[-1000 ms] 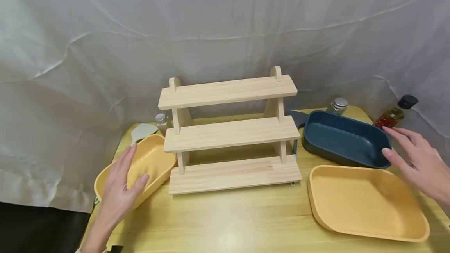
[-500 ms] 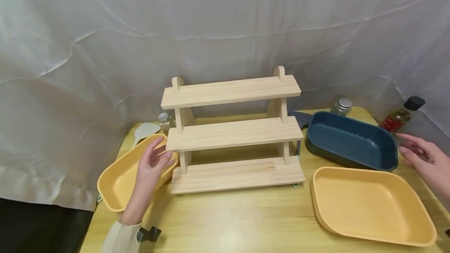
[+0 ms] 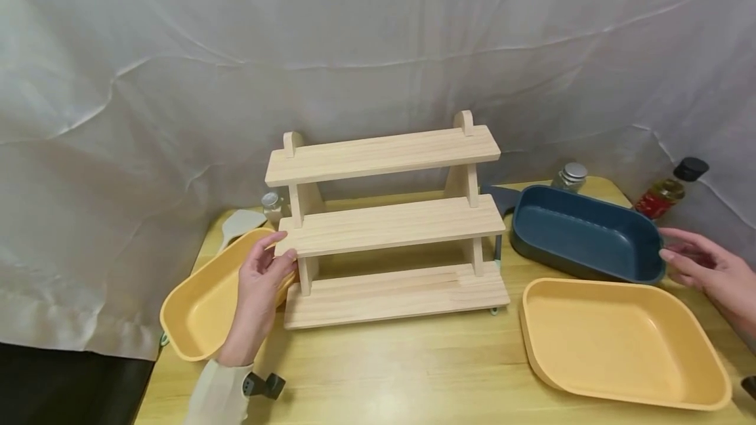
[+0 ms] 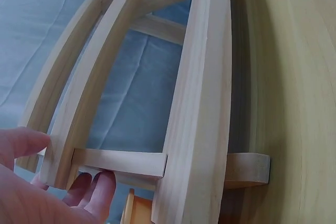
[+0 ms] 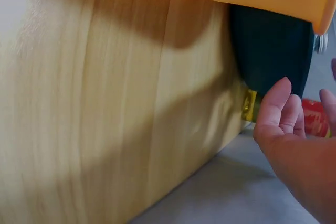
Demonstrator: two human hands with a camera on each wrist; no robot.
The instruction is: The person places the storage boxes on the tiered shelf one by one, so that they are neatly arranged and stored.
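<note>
A three-tier wooden display stand (image 3: pixel 390 225) stands upright on the table. My left hand (image 3: pixel 260 274) is at the left end of its middle shelf, thumb on one side and fingers on the other, pinching the board. In the left wrist view, the fingers (image 4: pixel 102 192) come in beside the side strut of the stand. My right hand (image 3: pixel 711 267) is at the right end of a dark blue tray (image 3: pixel 590 235), its thumb and index fingertips right at the rim. Its fingers (image 5: pixel 291 111) are loosely bent in the right wrist view, with nothing held between them.
A yellow tray (image 3: pixel 626 340) sits in front of the blue one. Another yellow tray (image 3: pixel 207 300) lies left of the stand. Behind are a white spatula (image 3: pixel 242 222), shaker jars (image 3: pixel 569 176) and a black-capped bottle (image 3: pixel 667 192). A grey curtain (image 3: pixel 378 38) hangs behind.
My left hand has moved right, from over the left yellow tray to the middle shelf's end, and taken hold there. My right hand has stayed by the blue tray, its fingers bending more.
</note>
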